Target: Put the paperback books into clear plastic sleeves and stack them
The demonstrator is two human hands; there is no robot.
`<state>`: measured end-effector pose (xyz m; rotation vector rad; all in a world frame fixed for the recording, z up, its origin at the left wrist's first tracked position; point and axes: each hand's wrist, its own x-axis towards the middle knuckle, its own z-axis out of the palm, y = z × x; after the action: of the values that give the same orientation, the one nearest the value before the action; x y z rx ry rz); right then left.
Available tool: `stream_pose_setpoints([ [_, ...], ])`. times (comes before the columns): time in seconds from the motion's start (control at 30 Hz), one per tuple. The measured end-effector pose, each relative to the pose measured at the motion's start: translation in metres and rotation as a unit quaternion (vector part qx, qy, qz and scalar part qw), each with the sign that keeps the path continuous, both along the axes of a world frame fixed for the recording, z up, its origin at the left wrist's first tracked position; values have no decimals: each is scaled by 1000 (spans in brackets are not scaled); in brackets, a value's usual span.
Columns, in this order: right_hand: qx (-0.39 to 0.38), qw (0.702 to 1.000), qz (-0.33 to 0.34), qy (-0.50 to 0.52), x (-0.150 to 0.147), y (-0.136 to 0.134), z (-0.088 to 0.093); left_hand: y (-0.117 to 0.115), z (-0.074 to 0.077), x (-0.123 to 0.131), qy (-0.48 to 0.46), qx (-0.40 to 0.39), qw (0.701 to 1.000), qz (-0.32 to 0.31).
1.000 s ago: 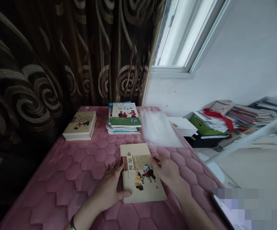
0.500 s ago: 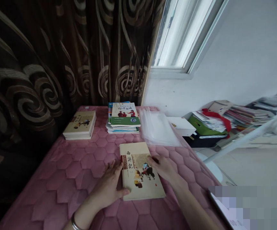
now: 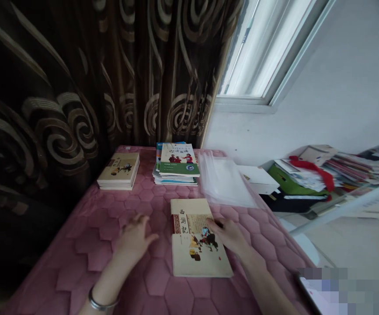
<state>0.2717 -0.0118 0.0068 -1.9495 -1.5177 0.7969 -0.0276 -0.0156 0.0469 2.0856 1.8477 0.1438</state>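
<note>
Pink padded cover with hexagon quilting [image 3: 158,267] spreads over the work surface. Cream paperback book with black Chinese characters, a dark red patterned strip and painted figures [image 3: 202,260] lies flat on it, front cover up, in the near middle, between the two hands.

Left hand [image 3: 133,239]: open, fingers and thumb spread, holding nothing; over the pink cover to the left of the book, clear of its spine side. Shiny silver metal bangle [image 3: 101,305] on that wrist.

Right hand [image 3: 227,234]: at the book's right edge, thumb on the front cover, other fingers curled. Their tips are hidden; cannot tell whether they grip the edge or only rest against it.

Far left: neat stack of cream paperbacks with a similar painted cover [image 3: 119,169]. Far middle: stack of thin booklets, the top one white and green with red-clad figures [image 3: 179,165]. Just right of those, loose clear plastic sleeves [image 3: 227,181], then a white rectangular box [image 3: 259,180].

Behind: dark brown curtain with pale swirls [image 3: 137,70]. Lower right: dark-edged flat object [image 3: 309,293], partly pixelated.
</note>
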Motion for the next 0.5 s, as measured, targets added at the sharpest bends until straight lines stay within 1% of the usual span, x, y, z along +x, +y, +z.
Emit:
stream_pose_setpoints([
  [0.03, 1, 1000, -4, -3, -1, 0, 1, 3, 4, -11, 40, 9, 998, 52],
  [0.07, 0, 1000, -8, -4, -1, 0, 3, 6, 8, -22, 70, -3, 993, 97],
  [0.13, -8, 1000, -12, 2, -3, -1, 5, 12, 11, -39, 87, -43, 986, 134],
  [0.23, -26, 999, -13, 36, -4, -1, 7, 19, 7, -52, 71, -86, 984, 139],
  [0.37, -31, 996, -20, 84, -5, 0, 5, 26, -3, -54, 68, -92, 983, 146],
  [0.43, -42, 992, -36, 110, -5, 1, 6, 26, -6, -55, 45, -96, 984, 140],
  [0.5, -61, 987, -49, 143, -7, 0, 12, 25, -5, -56, 8, -100, 986, 137],
])
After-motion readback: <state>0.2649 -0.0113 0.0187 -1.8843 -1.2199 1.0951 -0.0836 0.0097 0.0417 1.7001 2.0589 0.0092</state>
